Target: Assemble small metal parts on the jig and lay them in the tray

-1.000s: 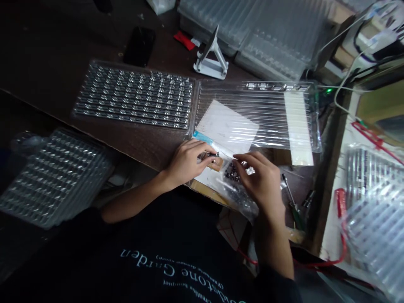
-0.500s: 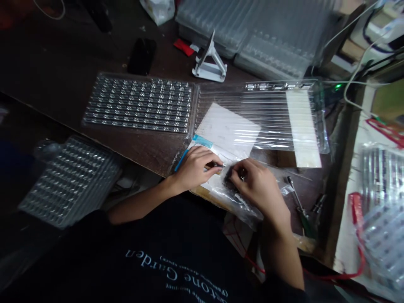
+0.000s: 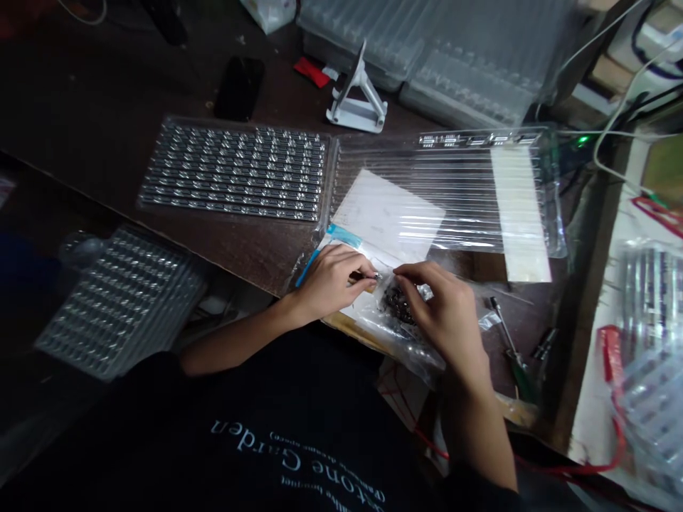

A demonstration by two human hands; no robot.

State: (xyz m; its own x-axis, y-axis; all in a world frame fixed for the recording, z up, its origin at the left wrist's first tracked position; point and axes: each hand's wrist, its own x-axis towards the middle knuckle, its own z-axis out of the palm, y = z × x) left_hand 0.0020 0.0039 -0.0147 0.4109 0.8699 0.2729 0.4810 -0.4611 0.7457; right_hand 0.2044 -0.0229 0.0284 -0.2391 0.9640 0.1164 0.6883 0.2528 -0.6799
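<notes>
My left hand [image 3: 339,281] pinches a small metal piece [image 3: 376,276] between thumb and forefinger, over white paper at the bench's front edge. Close by on the right, my right hand [image 3: 440,295] has thumb and forefinger nearly together above a clear plastic bag; whatever is between the tips is too small to make out. Small dark metal parts [image 3: 398,302] lie in a heap on the bag, under my right hand. Behind both hands sits a clear ribbed tray [image 3: 469,206] with a few small metal parts along its back row and a white card [image 3: 373,206] at its front left.
A filled tray of metal parts [image 3: 235,171] lies left, with a phone [image 3: 240,89] and a grey stand [image 3: 358,107] behind. Stacked clear trays [image 3: 363,43] stand at the back. A green-handled screwdriver [image 3: 515,359] lies right. More filled trays [image 3: 117,306] are at lower left.
My right hand has lifted off the heap of parts, and its fingertips have come nearer to the left hand's piece. My left hand keeps its pinch. The view has shifted slightly.
</notes>
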